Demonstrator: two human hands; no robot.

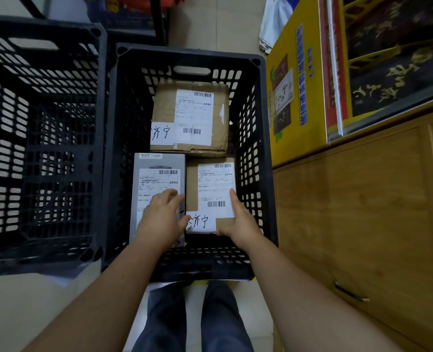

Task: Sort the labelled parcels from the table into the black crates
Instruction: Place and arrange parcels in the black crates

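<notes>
— Head view: we are resting our left hand (163, 214), fingers loose, on the grey labelled carton (157, 179) in the black slatted plastic crate (258, 153).

— Right hand (238, 219) is gripping the small brown cardboard parcel (210, 196) by its edges; it is looking stiff, probably light.

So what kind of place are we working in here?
Probably a small shop or parcel pickup point: labelled parcels in a black crate on the floor, a wooden counter, and stacked yellow retail cartons.

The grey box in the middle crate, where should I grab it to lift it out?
Probably by its near short end, from above. The grey box lies flat, its left side against the crate wall and its right against the brown parcel, so the long sides are shut in.
</notes>
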